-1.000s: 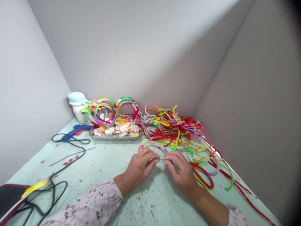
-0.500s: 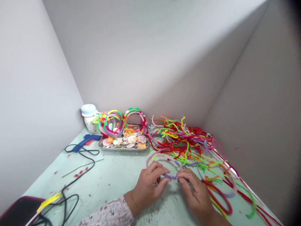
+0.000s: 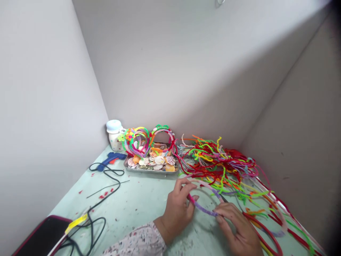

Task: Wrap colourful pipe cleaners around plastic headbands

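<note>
"Where's the fuzzy hoop (image 3: 206,211)?"

"Over the green table (image 3: 144,199), this side of the stem pile (image 3: 217,163)."

"Fingers?"

"Left hand (image 3: 178,204) pinches pink stretch; right hand (image 3: 238,225), purple stretch, thumb against finger."

Hoop (image 3: 204,209): banded purple, magenta and pale pink. Sleeve (image 3: 141,242): whitish, scattered with dark and pinkish specks. Table (image 3: 146,193): pale mint, dark-flecked. Stems (image 3: 213,161): red, green, yellow, orange, lilac. Jar (image 3: 115,143): white, colour-flecked; lid (image 3: 113,124), light blue. Glue gun (image 3: 117,156): blue. Shells (image 3: 157,160): white, peach, orange; one, from where I stand, dark-mottled. Tag (image 3: 76,224): yellow. Phone (image 3: 48,234): black, edged maroon.
</note>
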`<state>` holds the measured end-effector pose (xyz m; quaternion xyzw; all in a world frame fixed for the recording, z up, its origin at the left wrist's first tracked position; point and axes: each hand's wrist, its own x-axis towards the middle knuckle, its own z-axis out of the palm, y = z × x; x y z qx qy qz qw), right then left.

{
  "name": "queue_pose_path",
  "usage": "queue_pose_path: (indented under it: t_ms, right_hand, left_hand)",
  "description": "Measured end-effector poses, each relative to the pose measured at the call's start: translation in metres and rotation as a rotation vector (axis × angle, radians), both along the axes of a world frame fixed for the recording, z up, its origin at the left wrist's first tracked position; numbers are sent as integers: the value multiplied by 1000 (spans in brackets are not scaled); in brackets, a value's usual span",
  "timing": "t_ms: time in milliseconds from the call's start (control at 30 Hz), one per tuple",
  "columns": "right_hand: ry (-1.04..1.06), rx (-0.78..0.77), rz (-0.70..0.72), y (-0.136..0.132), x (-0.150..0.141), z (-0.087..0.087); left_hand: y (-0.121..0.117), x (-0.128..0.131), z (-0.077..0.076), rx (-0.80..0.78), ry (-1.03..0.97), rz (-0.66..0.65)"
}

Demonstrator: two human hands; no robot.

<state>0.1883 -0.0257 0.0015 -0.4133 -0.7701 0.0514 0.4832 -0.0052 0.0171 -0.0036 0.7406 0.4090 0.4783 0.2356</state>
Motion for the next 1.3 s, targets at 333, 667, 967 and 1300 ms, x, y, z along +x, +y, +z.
queue_pose_path:
  t_ms: [333, 667, 967, 1300]
  right_hand:
    - [-4, -57, -55, -16, -3, -7]
    - [504, -467, -343, -11, 3, -20]
    - [627, -585, -236, -8, 5, -16]
    - [795, -759, -250, -5, -1, -16]
  left_hand:
    - [3, -1, 6, 27, -35, -14]
    - [4, -2, 1, 38, 5, -28]
    - [5, -1, 2, 27, 35, -15]
    - [4, -2, 1, 8, 73, -33]
